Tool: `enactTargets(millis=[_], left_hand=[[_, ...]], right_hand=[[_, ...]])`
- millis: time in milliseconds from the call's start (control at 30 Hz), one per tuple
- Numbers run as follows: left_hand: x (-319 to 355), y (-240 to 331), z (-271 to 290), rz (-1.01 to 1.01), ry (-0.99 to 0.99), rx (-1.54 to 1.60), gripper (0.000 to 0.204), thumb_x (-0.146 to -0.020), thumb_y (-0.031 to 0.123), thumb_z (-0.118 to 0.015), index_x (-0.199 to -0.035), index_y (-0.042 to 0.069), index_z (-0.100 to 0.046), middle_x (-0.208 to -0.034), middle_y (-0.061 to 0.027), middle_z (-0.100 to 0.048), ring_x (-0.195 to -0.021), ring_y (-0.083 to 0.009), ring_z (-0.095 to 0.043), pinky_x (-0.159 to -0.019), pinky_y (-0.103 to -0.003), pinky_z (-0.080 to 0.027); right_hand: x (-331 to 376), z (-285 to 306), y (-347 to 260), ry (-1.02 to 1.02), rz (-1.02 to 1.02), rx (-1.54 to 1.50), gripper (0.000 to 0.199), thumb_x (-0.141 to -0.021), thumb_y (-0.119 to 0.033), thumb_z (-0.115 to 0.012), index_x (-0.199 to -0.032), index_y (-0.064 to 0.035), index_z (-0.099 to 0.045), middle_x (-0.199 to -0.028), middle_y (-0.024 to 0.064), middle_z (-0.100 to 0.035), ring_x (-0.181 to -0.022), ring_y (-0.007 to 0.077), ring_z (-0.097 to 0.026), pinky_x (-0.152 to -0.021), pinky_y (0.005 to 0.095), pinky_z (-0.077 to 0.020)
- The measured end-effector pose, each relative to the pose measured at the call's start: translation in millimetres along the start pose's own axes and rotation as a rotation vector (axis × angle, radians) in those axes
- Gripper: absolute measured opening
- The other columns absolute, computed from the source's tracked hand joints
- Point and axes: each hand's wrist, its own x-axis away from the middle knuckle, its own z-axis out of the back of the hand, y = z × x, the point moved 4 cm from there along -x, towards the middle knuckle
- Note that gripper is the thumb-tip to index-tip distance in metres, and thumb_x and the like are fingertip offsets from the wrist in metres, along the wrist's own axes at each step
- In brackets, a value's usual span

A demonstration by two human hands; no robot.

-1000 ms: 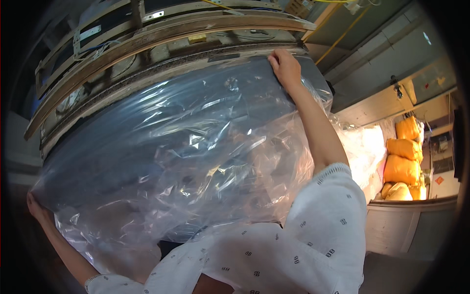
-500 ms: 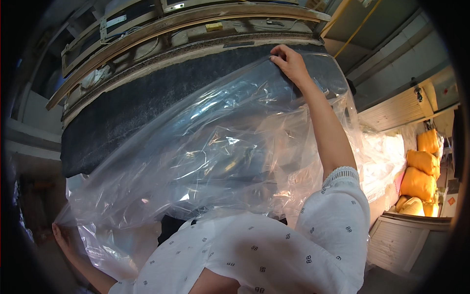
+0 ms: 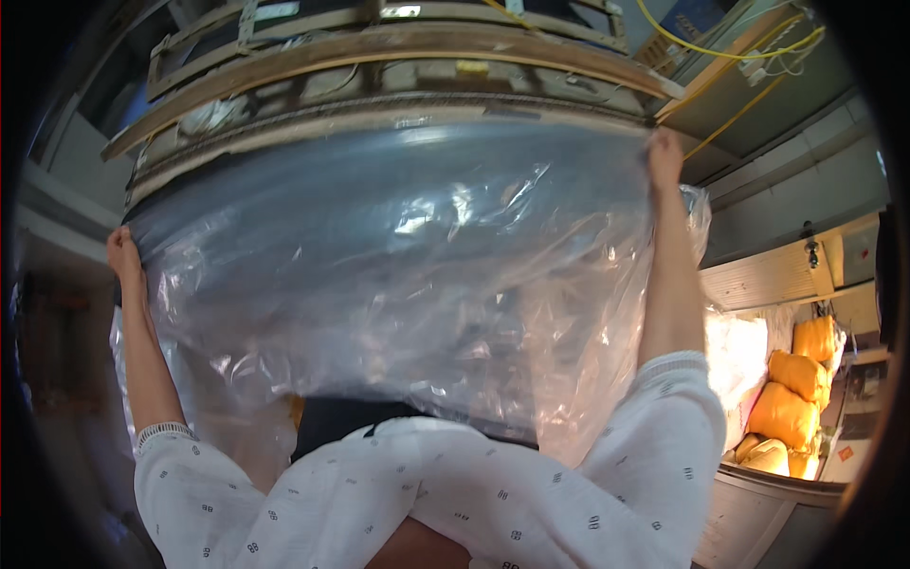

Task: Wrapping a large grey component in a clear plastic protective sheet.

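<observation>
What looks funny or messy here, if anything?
Nothing looks spilled or broken. The clear plastic sheet looks messily crinkled on its near side, but smoother along the far edge, held by the left hand and right hand.

Orange bundles [image 3: 787, 410], perhaps sacks, stacked right; yellow cable [image 3: 728, 56] upper right.

- Left hand [image 3: 123, 251], left of the frame: fingers closed on the left edge of a clear sheet [image 3: 379, 256].
- Right hand [image 3: 666, 156], upper right: closed on the sheet's far right corner, slightly blurred.
- Sheet: stretched between both hands across the middle, smoother toward the top, crumpled and glossy lower down.
- Rail [image 3: 408, 45]: wooden, running across the top.
- Cable [image 3: 730, 119]: yellow, slanting at upper right.
- Bundles [image 3: 785, 412]: orange, stacked at lower right.
- Shirt [image 3: 379, 488]: white with small dark marks, bottom centre.
</observation>
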Motion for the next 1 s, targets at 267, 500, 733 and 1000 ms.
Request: enactTargets(millis=[267,500,733,1000], left_hand=[[-30,32,-80,0.09,-0.117,0.062,0.032,-0.086,0.027,-0.058,-0.105,0.002,-0.061,-0.102,-0.0063,-0.061,-0.094,-0.0149,-0.055,-0.084,-0.027,-0.041],[-67,9,-98,0.152,-0.13,0.095,0.034,-0.085,0.028,-0.059,-0.108,0.003,-0.061,-0.104,-0.0069,-0.06,-0.096,-0.0154,-0.054,-0.085,-0.028,-0.039],[-68,21,-90,0.23,-0.168,-0.141,0.031,-0.087,0.027,-0.055,-0.102,0.0,-0.059,-0.089,-0.0062,-0.059,-0.085,-0.0146,-0.055,-0.076,-0.027,-0.042],[-62,-7,-92,0.428,-0.055,0.515,0.027,-0.092,0.02,-0.041,-0.098,-0.004,-0.053,-0.097,-0.0119,-0.057,-0.095,-0.0202,-0.057,-0.08,-0.028,-0.048]], right_hand=[[0,-13,14,-0.006,-0.103,-0.126,0.025,-0.083,-0.023,-0.059,-0.094,-0.0011,-0.063,-0.078,0.0055,-0.062,-0.074,0.0132,-0.056,-0.072,0.0265,-0.0439],[-17,-33,-3,0.009,-0.086,0.008,0.027,-0.079,-0.027,-0.061,-0.087,-0.0016,-0.062,-0.078,0.0097,-0.062,-0.073,0.0191,-0.058,-0.071,0.0299,-0.0443],[-20,-30,3,0.163,-0.141,0.18,0.04,-0.067,-0.033,-0.07,-0.078,-0.0023,-0.047,-0.089,0.0161,-0.047,-0.08,0.0315,-0.05,-0.076,0.037,-0.0415],[-27,-25,18,0.207,-0.152,0.085,0.035,-0.077,-0.033,-0.061,-0.078,-0.0003,-0.049,-0.089,0.0184,-0.049,-0.086,0.0338,-0.049,-0.081,0.0377,-0.0378]])
